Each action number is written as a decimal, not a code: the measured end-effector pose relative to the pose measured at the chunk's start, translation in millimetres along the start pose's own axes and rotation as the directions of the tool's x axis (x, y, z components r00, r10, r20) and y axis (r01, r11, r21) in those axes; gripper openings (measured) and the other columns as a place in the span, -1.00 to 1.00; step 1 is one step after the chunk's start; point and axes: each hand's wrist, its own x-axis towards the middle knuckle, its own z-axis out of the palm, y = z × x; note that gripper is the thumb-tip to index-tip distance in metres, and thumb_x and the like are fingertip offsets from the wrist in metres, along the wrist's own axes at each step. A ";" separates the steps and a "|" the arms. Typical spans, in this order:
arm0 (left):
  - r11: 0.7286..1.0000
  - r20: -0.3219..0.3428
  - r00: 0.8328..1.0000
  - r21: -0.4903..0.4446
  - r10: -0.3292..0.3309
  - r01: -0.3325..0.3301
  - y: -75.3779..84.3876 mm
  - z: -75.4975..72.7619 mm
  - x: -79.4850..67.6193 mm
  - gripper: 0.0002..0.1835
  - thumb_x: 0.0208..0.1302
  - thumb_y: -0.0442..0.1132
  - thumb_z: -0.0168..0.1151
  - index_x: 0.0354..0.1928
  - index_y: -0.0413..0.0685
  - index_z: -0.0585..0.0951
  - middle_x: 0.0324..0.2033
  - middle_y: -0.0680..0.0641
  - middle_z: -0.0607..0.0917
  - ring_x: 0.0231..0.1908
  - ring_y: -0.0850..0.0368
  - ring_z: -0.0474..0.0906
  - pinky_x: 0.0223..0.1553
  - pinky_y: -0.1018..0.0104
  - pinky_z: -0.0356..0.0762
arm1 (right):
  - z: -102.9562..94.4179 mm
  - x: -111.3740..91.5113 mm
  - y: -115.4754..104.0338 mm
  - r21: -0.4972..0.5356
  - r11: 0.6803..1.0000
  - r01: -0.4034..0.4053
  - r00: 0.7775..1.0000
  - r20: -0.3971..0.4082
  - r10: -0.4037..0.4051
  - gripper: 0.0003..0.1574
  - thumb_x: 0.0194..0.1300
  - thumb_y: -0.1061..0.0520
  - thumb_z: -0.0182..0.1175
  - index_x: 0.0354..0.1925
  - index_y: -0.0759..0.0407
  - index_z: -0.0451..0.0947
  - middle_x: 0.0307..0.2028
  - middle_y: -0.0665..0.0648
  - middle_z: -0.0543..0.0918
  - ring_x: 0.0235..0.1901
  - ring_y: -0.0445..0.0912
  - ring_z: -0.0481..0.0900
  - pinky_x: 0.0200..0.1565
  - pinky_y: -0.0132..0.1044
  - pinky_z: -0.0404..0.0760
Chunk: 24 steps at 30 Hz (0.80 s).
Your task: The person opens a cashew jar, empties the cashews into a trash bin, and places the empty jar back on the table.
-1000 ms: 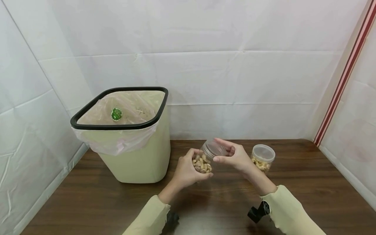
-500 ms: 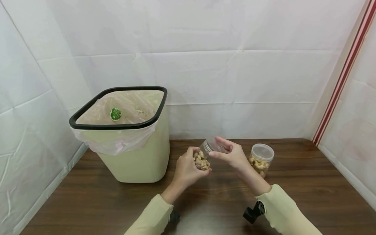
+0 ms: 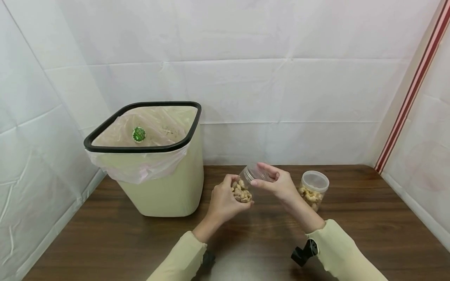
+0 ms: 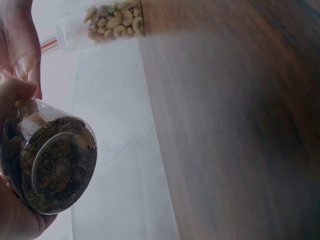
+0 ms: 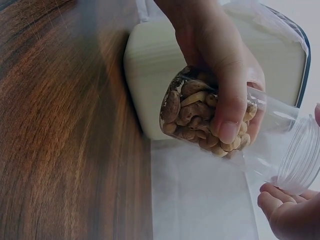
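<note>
My left hand (image 3: 223,201) grips the body of a clear plastic jar (image 5: 195,112) part-filled with cashews, thumb on one side and fingers round the other. The jar is tilted above the table, its threaded mouth (image 5: 300,155) pointing up and right, with no lid on it. At that mouth my right hand (image 3: 281,187) holds the rim between thumb and fingers. In the left wrist view the jar's base (image 4: 60,165) faces the camera, with dark bits and crumbs lying inside it. A second clear jar (image 3: 313,191) of cashews stands upright beyond my right wrist.
A pale green trash bin (image 3: 168,187) with a black rim and pink liner stands on the left. A round green piece (image 3: 139,134) lies in its liner. The dark wooden table (image 3: 267,249) meets white sheeting (image 3: 242,93) at the back.
The held jar has tipped somewhat, and the nuts lie differently in it. My right hand has shifted slightly left along with the jar's mouth. The bin and second jar stay in place.
</note>
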 end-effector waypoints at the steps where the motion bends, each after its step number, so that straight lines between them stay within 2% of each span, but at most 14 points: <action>1: 1.000 0.004 1.000 -0.008 -0.001 0.001 0.2 -0.5 0.1 -0.26 -0.44 -0.05 0.55 -0.10 -0.08 0.45 -0.32 -0.03 0.65 -0.35 0.12 0.57 -0.31 0.25 0.51 | 0.1 -0.2 -0.4 -0.001 1.000 0.000 1.000 0.000 0.000 -0.16 0.00 0.16 0.35 0.23 0.28 0.29 0.24 0.20 0.33 0.20 -0.01 0.28 0.08 -0.28 0.37; 4: 0.999 0.036 0.999 -0.037 -0.013 0.014 0.9 -2.5 0.4 -0.27 -0.42 -0.05 0.55 -0.09 -0.10 0.45 -0.34 -0.04 0.65 -0.35 0.13 0.57 -0.32 0.27 0.51 | -0.1 -0.7 -1.7 -0.006 1.000 0.002 1.000 0.004 -0.002 -0.17 -0.01 0.16 0.36 0.23 0.28 0.29 0.23 0.20 0.34 0.19 -0.01 0.29 0.06 -0.29 0.37; 10: 0.987 0.140 0.989 -0.150 -0.038 0.059 0.1 -6.1 0.6 -0.30 -0.39 -0.07 0.56 -0.11 -0.08 0.46 -0.35 -0.02 0.63 -0.36 0.20 0.53 -0.34 0.36 0.49 | -3.6 -2.6 -2.7 -0.029 0.999 0.026 0.998 0.056 -0.024 -0.16 0.00 0.13 0.36 0.23 0.27 0.29 0.23 0.23 0.34 0.18 0.03 0.31 0.09 -0.19 0.35; 18: 0.950 0.282 0.959 -0.297 -0.003 0.090 -5.3 -9.9 2.2 -0.33 -0.33 -0.10 0.56 -0.10 -0.06 0.45 -0.28 -0.01 0.62 -0.31 0.22 0.52 -0.30 0.37 0.49 | -7.9 -3.7 -2.5 -0.001 0.998 0.067 0.989 0.131 -0.066 -0.14 -0.03 0.18 0.38 0.22 0.33 0.28 0.22 0.28 0.33 0.12 0.07 0.38 -0.07 -0.39 0.46; 24: 0.938 0.350 0.936 -0.333 0.025 0.099 -7.3 -12.1 3.4 -0.34 -0.33 -0.09 0.56 -0.11 -0.08 0.46 -0.30 0.01 0.58 -0.30 0.20 0.49 -0.28 0.33 0.48 | -11.2 -4.2 -2.5 0.032 0.995 0.094 0.977 0.190 -0.099 -0.11 -0.05 0.18 0.40 0.22 0.37 0.27 0.22 0.30 0.33 -0.02 -0.10 0.49 -0.13 -0.38 0.50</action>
